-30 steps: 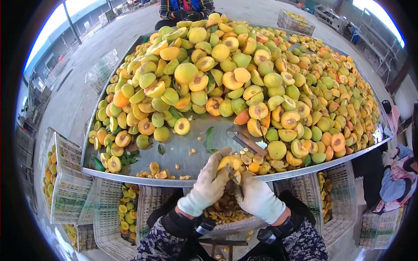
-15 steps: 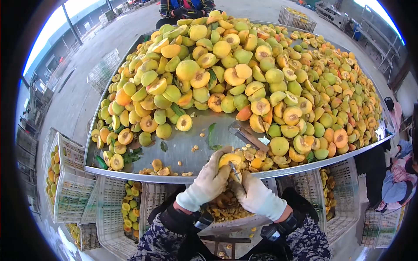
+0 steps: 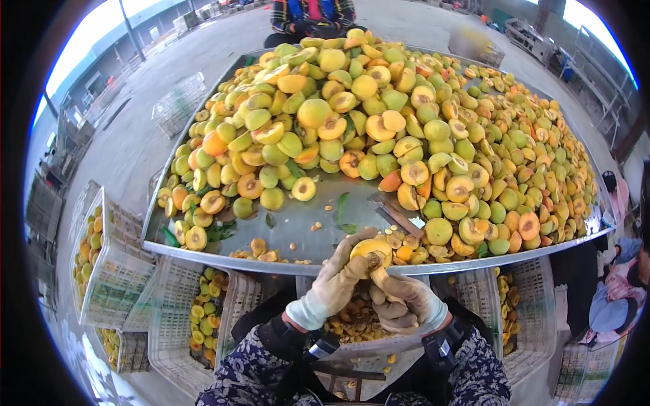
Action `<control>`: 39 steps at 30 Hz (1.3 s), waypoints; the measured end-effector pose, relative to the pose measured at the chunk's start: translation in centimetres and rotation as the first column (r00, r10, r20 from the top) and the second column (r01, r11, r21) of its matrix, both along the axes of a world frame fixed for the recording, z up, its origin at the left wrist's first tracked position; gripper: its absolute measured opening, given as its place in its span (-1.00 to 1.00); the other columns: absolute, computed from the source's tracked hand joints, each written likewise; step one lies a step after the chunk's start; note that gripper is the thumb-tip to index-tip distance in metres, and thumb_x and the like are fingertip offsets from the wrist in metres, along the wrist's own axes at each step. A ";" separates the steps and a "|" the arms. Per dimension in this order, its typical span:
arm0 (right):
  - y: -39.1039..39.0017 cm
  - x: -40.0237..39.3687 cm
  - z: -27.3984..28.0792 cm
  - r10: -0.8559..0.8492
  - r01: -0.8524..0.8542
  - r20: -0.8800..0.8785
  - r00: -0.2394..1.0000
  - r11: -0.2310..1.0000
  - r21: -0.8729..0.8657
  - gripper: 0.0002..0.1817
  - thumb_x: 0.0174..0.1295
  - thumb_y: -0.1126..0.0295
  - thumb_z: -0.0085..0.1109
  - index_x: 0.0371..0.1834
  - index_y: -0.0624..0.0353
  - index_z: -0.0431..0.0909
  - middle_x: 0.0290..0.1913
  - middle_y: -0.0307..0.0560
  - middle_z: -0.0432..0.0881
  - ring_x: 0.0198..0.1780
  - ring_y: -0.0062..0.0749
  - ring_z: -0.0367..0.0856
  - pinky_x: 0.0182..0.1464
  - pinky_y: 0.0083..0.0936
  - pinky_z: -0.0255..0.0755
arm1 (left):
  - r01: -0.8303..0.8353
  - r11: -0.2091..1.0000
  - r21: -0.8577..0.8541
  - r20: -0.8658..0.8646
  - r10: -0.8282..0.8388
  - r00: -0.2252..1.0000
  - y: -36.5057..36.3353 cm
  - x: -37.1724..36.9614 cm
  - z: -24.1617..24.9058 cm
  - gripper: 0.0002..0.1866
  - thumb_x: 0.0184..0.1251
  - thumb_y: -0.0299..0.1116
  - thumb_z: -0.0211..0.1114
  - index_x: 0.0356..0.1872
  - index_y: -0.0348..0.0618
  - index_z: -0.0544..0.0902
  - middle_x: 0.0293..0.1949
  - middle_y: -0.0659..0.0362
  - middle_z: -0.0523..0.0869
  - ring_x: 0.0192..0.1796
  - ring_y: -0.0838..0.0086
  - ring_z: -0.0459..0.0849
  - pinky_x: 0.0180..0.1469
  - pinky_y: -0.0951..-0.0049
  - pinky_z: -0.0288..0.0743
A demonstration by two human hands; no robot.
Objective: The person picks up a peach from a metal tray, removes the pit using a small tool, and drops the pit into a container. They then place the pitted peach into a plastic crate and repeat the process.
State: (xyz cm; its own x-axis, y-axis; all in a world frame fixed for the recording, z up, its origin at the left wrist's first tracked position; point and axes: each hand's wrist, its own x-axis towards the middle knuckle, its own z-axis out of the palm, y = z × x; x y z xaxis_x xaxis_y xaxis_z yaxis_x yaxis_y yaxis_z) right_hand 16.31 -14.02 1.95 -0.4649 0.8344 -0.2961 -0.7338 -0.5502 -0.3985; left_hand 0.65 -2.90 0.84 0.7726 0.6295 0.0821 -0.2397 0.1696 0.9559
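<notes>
Left grip (image 3: pixel 335 279) closed around a cut fruit (image 3: pixel 369 249), right grip (image 3: pixel 412 301) curled just beside it.
Doing this well calls, I judge, for a steady but gentle left hold and small, controlled movements on the right, so the flesh does not tear. Whether the right grip has hold of a tool or a piece of fruit, I cannot tell. The fruit is at the near edge of the worktop (image 3: pixel 298 227), above some scraps (image 3: pixel 362 319); its flesh is bright yellow, with a brown patch low down and a pale curved piece (image 3: pixel 380 275) below.
</notes>
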 end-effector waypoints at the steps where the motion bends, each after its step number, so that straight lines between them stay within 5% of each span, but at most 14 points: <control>1: -0.4 -0.5 0.2 0.019 -0.019 0.002 1.000 1.000 0.007 -0.60 0.37 -0.06 0.12 -0.20 0.10 0.51 -0.63 -0.35 0.27 -0.77 -0.70 0.14 -0.77 -0.74 -0.01 | -0.041 0.999 -0.007 0.011 0.041 0.999 -0.8 -0.3 -0.1 -0.30 0.51 0.03 0.08 0.41 -0.31 0.20 0.25 0.06 0.45 0.24 0.42 0.43 0.32 0.42 0.29; 7: -2.8 -6.1 1.9 -0.095 0.054 0.298 0.950 0.988 0.143 -0.58 0.33 -0.08 0.15 -0.22 0.10 0.48 -0.65 -0.34 0.27 -0.77 -0.65 0.17 -0.72 -0.68 0.04 | -0.290 0.954 -0.075 0.126 0.298 0.946 -4.9 -3.4 0.9 -0.37 0.50 0.04 0.07 0.35 -0.26 0.33 0.12 0.10 0.57 0.14 0.44 0.53 0.22 0.42 0.41; 9: -4.6 -7.4 2.3 -0.066 -0.002 0.310 0.949 0.976 0.216 -0.53 0.29 -0.12 0.19 -0.22 0.10 0.46 -0.63 -0.33 0.30 -0.74 -0.62 0.23 -0.70 -0.65 0.09 | -0.351 0.835 -0.424 0.084 0.422 0.903 -5.2 -5.4 -0.1 -0.48 0.56 -0.04 0.01 0.32 -0.23 0.35 0.00 0.11 0.61 -0.21 0.57 0.58 -0.14 0.58 0.53; 12: -6.2 -8.8 1.8 -0.122 0.022 0.472 0.873 0.977 0.212 -0.47 0.26 -0.12 0.24 -0.10 0.17 0.50 -0.50 -0.30 0.43 -0.58 -0.64 0.35 -0.56 -0.66 0.19 | -0.522 0.788 -0.326 0.139 0.586 0.798 -5.2 -10.1 2.1 -0.56 0.56 -0.14 0.04 0.28 -0.19 0.38 -0.09 0.12 0.64 -0.37 0.60 0.56 -0.39 0.59 0.51; 14: -5.2 -8.2 -2.4 -0.103 -0.097 0.879 0.466 0.981 0.166 -0.51 0.30 -0.02 0.23 -0.05 0.24 0.52 -0.42 -0.13 0.59 -0.49 -0.39 0.57 -0.42 -0.50 0.43 | -0.717 0.669 -0.197 0.148 0.743 0.653 -4.2 -14.9 2.0 -0.61 0.53 -0.28 0.11 0.27 -0.17 0.38 -0.05 0.10 0.63 -0.33 0.47 0.64 -0.41 0.51 0.57; 16: -5.4 -6.7 -7.5 -0.156 -0.365 0.804 -0.573 0.928 -0.080 -0.68 0.21 0.15 0.17 -0.16 0.18 0.56 -0.28 0.25 0.66 -0.17 0.15 0.65 -0.15 -0.05 0.51 | -0.806 0.546 -0.228 0.073 0.835 0.545 -3.4 -21.3 2.7 -0.64 0.50 -0.36 0.15 0.25 -0.16 0.40 0.00 0.09 0.61 -0.24 0.40 0.65 -0.37 0.47 0.60; 18: -6.0 -5.7 -9.2 -0.059 -0.249 0.842 -0.536 0.964 -0.091 -0.69 0.17 0.15 0.16 -0.19 0.16 0.56 -0.28 0.25 0.67 -0.15 0.19 0.63 -0.08 -0.03 0.50 | -0.937 0.289 0.196 -0.150 0.953 0.262 -1.5 -27.5 0.3 -0.63 0.36 -0.42 0.22 0.17 -0.21 0.49 -0.01 -0.01 0.62 -0.12 0.30 0.66 -0.20 0.43 0.60; 19: -5.9 -5.8 -9.1 -0.067 -0.257 0.839 -0.540 0.962 -0.089 -0.69 0.17 0.15 0.16 -0.19 0.16 0.56 -0.28 0.25 0.67 -0.15 0.19 0.63 -0.08 -0.03 0.50 | -0.636 0.200 0.745 -0.256 0.967 0.004 -0.8 -30.3 -0.3 -0.61 0.25 -0.36 0.27 0.09 -0.24 0.57 -0.03 -0.11 0.63 -0.05 0.16 0.64 0.01 0.23 0.53; 20: -5.6 -5.9 -9.0 -0.035 -0.271 0.848 -0.529 0.954 -0.130 -0.69 0.17 0.16 0.16 -0.17 0.16 0.57 -0.27 0.26 0.66 -0.12 0.19 0.63 -0.06 -0.04 0.49 | -0.531 0.137 0.837 -0.171 0.985 -0.015 1.1 -32.2 -2.1 -0.62 0.23 -0.30 0.27 0.05 -0.24 0.59 -0.05 -0.13 0.63 -0.04 0.10 0.62 0.07 0.14 0.47; 27: -3.0 -4.4 -12.4 0.148 -0.290 0.707 -0.692 0.839 -0.460 -0.61 0.20 0.13 0.14 -0.10 0.24 0.58 -0.21 0.33 0.66 -0.06 0.24 0.61 0.00 -0.08 0.48 | -0.004 0.422 0.907 -0.410 0.879 -0.242 15.0 -27.6 -2.6 -0.42 0.18 0.09 0.25 0.01 -0.22 0.63 0.01 -0.07 0.64 -0.03 0.01 0.60 0.13 -0.06 0.32; 29: -3.0 -5.4 -9.6 -0.027 -0.148 0.884 -0.466 0.988 -0.048 -0.61 0.21 0.12 0.15 -0.15 0.27 0.60 -0.07 0.31 0.65 -0.03 0.23 0.60 -0.01 -0.11 0.47 | 0.014 0.549 0.836 -0.483 0.748 -0.456 17.0 -25.6 -2.3 -0.37 0.15 0.20 0.19 -0.05 -0.19 0.67 0.02 0.06 0.67 0.10 0.16 0.58 0.19 0.14 0.29; 31: -3.4 -5.5 -9.4 -0.106 -0.226 0.872 -0.478 0.974 -0.005 -0.56 0.30 0.04 0.17 -0.14 0.28 0.57 -0.22 0.16 0.71 -0.19 -0.02 0.70 -0.16 -0.25 0.52 | -0.010 0.580 0.815 -0.539 0.751 -0.382 17.3 -24.1 -2.0 -0.48 0.13 0.05 0.28 -0.06 -0.18 0.63 -0.03 0.00 0.67 0.09 0.11 0.59 0.19 0.14 0.32; 35: -2.6 -6.4 -5.4 -0.583 0.063 0.809 0.076 0.812 0.580 -0.51 0.34 0.00 0.20 -0.15 0.31 0.51 -0.40 -0.04 0.65 -0.31 -0.32 0.66 -0.25 -0.45 0.48 | -0.217 0.222 0.950 -0.186 0.967 0.174 15.0 -20.7 -2.9 -0.61 0.03 -0.31 0.43 -0.13 -0.15 0.50 -0.17 -0.03 0.68 -0.03 0.02 0.62 0.01 0.16 0.49; 39: -0.9 -3.5 -9.1 -0.341 0.058 0.930 -0.137 0.934 0.351 -0.58 0.41 0.07 0.09 -0.12 0.30 0.49 -0.40 0.06 0.62 -0.33 -0.26 0.65 -0.27 -0.39 0.47 | -0.569 0.537 0.623 -0.002 0.728 0.685 9.0 -14.9 2.2 -0.41 0.13 -0.36 0.47 0.16 -0.20 0.40 -0.16 0.09 0.62 -0.10 0.34 0.64 -0.16 0.32 0.61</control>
